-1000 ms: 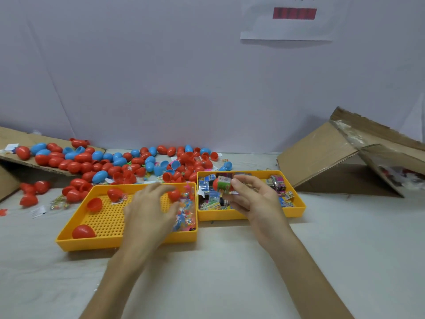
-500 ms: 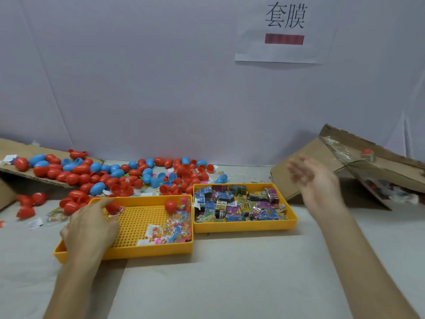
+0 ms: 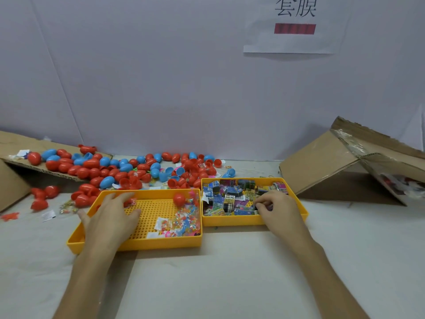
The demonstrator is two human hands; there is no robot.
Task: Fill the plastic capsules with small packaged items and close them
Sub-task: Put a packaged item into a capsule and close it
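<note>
Task judged early: red and blue capsules (image 3: 128,171) piled behind two yellow trays, too many to be counted; filled or empty cannot be told. One red capsule (image 3: 179,199) seen in left tray (image 3: 161,244). Left hand (image 3: 110,217) held spread over that tray. Right hand (image 3: 278,208) curled into packaged items (image 3: 227,199) in right tray (image 3: 232,221); a pinch cannot be confirmed

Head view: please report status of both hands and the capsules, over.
Left hand open, spread over left tray, fingertips at a red capsule piece. Right hand curled among small packets, grip unclear. Nothing seen in the way.
</note>
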